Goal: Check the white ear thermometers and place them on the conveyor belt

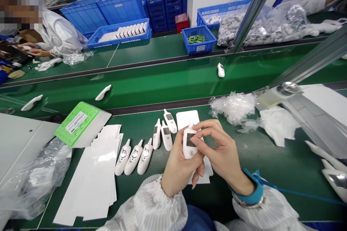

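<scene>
My left hand (177, 166) is wrapped round a white handheld thermometer (189, 143), held upright above the green table with its small screen facing me. My right hand (219, 151) curls over it from the right, thumb and fingertips pinched at the screen. Under my hands lies a white sheet (185, 117). Just left of them, several more white thermometers (146, 149) lie in a loose row on the table.
A stack of white film sheets (93, 173) and a green-labelled pad (77, 122) lie at left, crumpled plastic bags (233, 106) at right. Single thermometers (221, 69) ride the green conveyor (162, 79). Blue crates (119, 32) stand beyond. Another worker's hands (34, 48) are at far left.
</scene>
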A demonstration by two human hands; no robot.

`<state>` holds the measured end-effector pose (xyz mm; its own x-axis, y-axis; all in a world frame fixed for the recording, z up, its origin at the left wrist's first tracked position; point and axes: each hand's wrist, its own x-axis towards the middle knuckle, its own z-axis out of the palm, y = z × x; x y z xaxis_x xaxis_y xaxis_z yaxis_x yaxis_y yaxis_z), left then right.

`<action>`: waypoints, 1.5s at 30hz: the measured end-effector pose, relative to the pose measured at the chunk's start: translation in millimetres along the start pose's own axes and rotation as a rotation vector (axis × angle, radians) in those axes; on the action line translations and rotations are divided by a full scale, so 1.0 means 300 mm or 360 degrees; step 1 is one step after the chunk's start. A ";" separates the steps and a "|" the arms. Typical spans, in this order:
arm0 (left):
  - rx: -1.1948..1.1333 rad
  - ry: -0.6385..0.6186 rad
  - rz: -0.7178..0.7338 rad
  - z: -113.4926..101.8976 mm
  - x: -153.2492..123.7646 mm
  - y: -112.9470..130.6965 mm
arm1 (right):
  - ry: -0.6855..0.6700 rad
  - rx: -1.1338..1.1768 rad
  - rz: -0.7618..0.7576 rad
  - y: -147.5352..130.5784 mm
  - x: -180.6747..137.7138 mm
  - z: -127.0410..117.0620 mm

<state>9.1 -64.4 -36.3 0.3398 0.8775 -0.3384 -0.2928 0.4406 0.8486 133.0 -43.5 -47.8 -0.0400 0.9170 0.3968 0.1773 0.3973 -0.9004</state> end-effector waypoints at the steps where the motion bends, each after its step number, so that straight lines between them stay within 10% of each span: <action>1: 0.0010 0.0002 -0.0005 0.000 -0.002 0.001 | -0.0006 0.0001 0.0001 -0.001 0.001 -0.001; 22: 0.0082 0.0011 -0.0020 0.013 -0.013 0.020 | 0.0040 -0.0043 -0.0019 -0.004 0.006 -0.005; 31: -0.0198 -0.0038 0.0187 0.009 -0.016 0.019 | 0.0080 0.0476 0.0529 0.022 0.012 -0.006; 38: -0.0134 -0.0111 0.0148 0.006 -0.021 0.008 | -0.0310 0.0520 0.0546 -0.003 0.032 -0.013; 45: -0.0122 -0.0063 0.0056 0.009 -0.025 0.023 | -0.0256 0.0539 0.0763 -0.012 0.055 -0.011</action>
<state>7.1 -68.4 -26.9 0.3626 0.8852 -0.2913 -0.3724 0.4241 0.8255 135.1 -29.9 -37.3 -0.1857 0.9797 -0.0750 -0.1093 -0.0965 -0.9893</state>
